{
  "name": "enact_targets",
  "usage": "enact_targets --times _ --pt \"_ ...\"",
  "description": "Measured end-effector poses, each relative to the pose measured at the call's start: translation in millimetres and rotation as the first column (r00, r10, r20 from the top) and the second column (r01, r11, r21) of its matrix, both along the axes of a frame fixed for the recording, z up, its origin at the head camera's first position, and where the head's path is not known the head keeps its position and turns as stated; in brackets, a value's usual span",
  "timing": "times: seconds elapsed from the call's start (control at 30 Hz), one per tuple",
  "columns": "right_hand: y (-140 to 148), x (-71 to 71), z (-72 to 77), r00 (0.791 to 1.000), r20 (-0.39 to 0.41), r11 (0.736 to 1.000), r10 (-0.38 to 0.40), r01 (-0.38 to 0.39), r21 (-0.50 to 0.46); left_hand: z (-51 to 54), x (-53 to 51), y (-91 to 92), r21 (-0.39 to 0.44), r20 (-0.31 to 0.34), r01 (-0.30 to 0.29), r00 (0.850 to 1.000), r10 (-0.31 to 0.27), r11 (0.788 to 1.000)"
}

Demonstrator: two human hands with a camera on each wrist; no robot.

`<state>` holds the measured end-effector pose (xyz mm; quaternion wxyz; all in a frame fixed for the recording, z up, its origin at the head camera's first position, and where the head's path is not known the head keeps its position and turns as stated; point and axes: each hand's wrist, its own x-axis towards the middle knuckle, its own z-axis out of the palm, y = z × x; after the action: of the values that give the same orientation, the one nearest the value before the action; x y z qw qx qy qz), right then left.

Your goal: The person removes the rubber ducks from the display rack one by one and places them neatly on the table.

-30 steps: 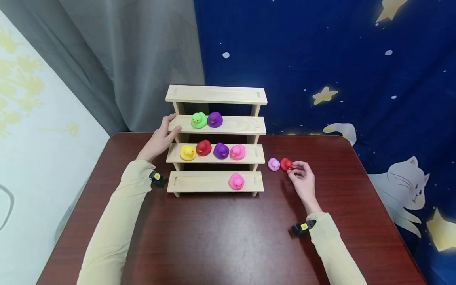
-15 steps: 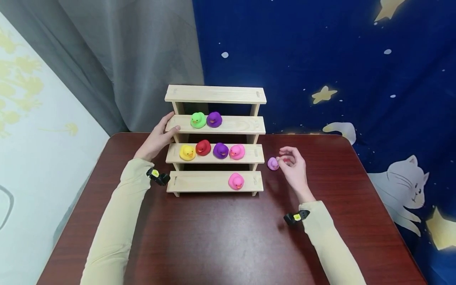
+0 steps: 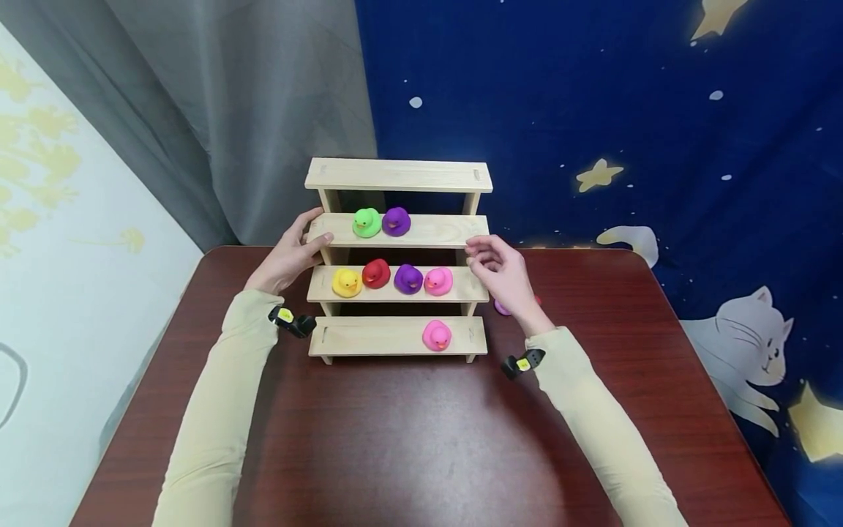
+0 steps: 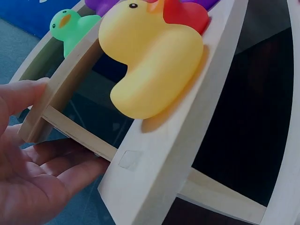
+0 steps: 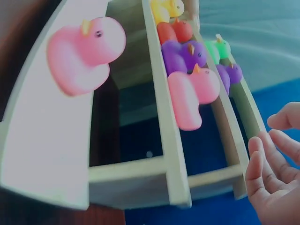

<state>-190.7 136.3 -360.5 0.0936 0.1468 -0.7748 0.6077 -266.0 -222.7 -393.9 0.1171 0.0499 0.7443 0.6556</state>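
My left hand (image 3: 283, 255) grips the left end of the wooden four-step shelf (image 3: 428, 231); in the left wrist view its thumb lies on a board and its fingers are beneath. My right hand (image 3: 503, 272) is at the shelf's right end, fingers loosely bent and holding nothing in the right wrist view; contact is unclear. A green duck (image 3: 366, 222) and a purple duck (image 3: 396, 221) sit on the second step from the top. Below them stand yellow (image 3: 347, 282), red (image 3: 376, 273), purple (image 3: 408, 279) and pink (image 3: 437, 281) ducks. Another pink duck (image 3: 437, 335) is on the lowest step.
Right of the shelf, a lilac duck (image 3: 502, 308) and a red duck (image 3: 538, 300) lie on the dark red table (image 3: 395, 439), largely hidden by my right hand and wrist. Grey (image 3: 283, 110) and blue (image 3: 527, 110) curtains hang behind.
My right hand has moved from the red duck on the table, over the lilac one, up and left to the shelf's right end. My left hand has kept its grip.
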Motion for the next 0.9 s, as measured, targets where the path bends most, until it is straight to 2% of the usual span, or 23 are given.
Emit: enact_targets --times 0.43,0.9 --pt "-28 -18.0 15.1 0.998 0.009 0.998 0.060 -0.060 -0.024 0.8 2.3 0.4 0.003 -0.016 0.000 1.000 0.000 1.000" --pt "-53 -26.4 24.9 0.993 0.014 0.993 0.114 -0.114 -0.016 -2.2 1.9 -0.3 -0.012 -0.035 -0.004 0.999 0.004 1.000"
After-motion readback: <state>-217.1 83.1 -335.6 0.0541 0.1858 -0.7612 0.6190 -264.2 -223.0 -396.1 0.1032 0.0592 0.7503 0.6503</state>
